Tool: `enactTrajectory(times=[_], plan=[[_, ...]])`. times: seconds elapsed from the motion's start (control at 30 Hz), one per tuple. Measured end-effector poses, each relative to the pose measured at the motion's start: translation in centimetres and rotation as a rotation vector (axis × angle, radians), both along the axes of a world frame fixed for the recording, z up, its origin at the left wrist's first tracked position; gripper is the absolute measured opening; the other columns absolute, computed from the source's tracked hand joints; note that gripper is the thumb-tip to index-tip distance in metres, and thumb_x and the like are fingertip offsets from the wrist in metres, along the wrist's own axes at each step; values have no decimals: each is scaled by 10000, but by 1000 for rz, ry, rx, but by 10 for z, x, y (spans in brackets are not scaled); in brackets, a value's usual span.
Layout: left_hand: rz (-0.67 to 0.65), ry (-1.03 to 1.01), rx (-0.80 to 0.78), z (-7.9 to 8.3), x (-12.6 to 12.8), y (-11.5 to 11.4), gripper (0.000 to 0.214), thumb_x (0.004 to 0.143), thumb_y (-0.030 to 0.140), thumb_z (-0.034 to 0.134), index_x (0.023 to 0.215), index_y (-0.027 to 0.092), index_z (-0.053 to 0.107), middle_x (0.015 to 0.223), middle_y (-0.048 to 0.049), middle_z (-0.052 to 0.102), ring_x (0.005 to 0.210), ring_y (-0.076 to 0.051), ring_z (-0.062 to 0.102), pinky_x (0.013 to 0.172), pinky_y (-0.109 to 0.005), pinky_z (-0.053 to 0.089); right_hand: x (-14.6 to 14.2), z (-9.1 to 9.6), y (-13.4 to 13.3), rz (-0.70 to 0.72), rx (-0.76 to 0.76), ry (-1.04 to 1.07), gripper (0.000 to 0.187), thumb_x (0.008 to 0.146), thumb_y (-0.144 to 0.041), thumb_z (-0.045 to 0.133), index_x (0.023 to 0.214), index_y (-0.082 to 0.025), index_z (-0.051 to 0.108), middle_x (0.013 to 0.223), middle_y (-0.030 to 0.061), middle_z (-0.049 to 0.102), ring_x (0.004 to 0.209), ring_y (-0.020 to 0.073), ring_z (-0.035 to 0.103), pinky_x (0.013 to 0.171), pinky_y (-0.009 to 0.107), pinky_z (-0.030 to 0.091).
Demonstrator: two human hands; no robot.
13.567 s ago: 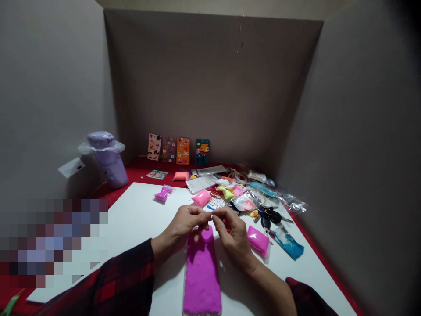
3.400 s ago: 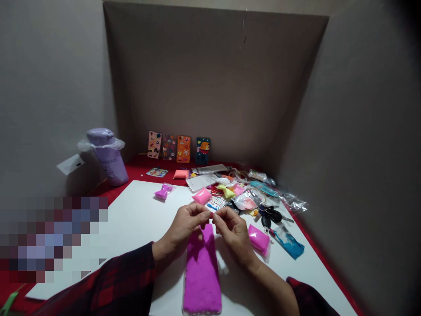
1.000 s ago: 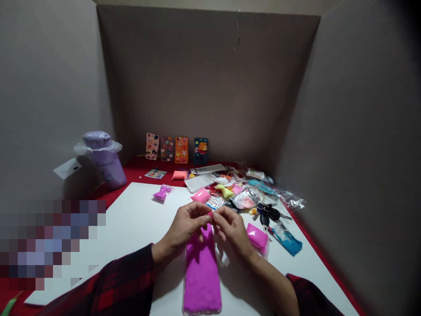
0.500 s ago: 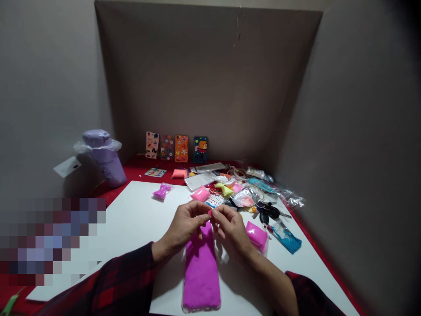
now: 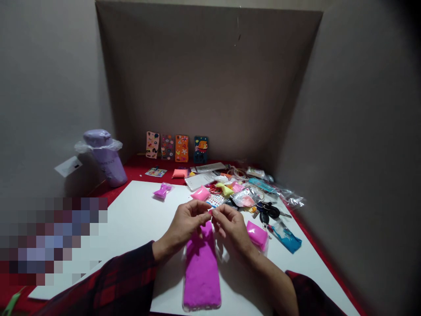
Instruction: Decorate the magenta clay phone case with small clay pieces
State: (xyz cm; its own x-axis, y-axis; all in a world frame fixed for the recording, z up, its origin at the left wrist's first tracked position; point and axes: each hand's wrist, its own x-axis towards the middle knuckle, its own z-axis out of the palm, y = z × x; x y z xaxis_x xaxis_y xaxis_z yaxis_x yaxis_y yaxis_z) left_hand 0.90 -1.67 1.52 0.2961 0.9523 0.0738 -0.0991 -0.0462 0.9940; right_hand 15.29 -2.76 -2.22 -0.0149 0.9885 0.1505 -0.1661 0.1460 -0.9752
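Note:
A small bit of pink modelling clay (image 5: 210,211) is pinched between the fingertips of my left hand (image 5: 190,219) and my right hand (image 5: 230,221). The fingers hide most of it. Both hands hover over the upper end of a clear phone case (image 5: 201,274) that lies flat and is covered in purple clay; its clear rim shows along the lower edge. To the right of my right wrist rests a bag of bright pink clay (image 5: 257,235). A small bag of purple clay (image 5: 163,190) lies beyond my left hand.
Behind my hands sits a pile with a pink clay packet (image 5: 200,193), a yellow-green packet (image 5: 224,189), clear cases (image 5: 200,180) and keys (image 5: 270,210). A blue packet (image 5: 287,237) lies right. Decorated phone cases (image 5: 182,148) stand at the back; a purple tumbler (image 5: 110,164) stands left.
Almost nothing differs. My hands stay together at the same spot with the pink bit between the fingertips, and the view has shifted very slightly.

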Motion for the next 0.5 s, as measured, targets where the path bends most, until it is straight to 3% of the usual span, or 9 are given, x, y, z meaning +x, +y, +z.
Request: enactTrajectory(times=[0.17,0.5], plan=[[-2,19,2,1,0,-1,147,699,247,734,762,127,678,685,-18,658,602,-117,570,546,-210,439,-1,0,0,9,7,-2,291,780,-406,665,656,-164,559,496,-56,471,399,67,359,385,194,293],[-13,5,-60,-3,-2,2,249,696,340,747,717,118,637,602,13,593,474,-73,497,422,-171,385,0,2,-2,-5,43,-14,268,803,-385,647,681,-167,549,561,-45,502,456,79,397,427,202,311]])
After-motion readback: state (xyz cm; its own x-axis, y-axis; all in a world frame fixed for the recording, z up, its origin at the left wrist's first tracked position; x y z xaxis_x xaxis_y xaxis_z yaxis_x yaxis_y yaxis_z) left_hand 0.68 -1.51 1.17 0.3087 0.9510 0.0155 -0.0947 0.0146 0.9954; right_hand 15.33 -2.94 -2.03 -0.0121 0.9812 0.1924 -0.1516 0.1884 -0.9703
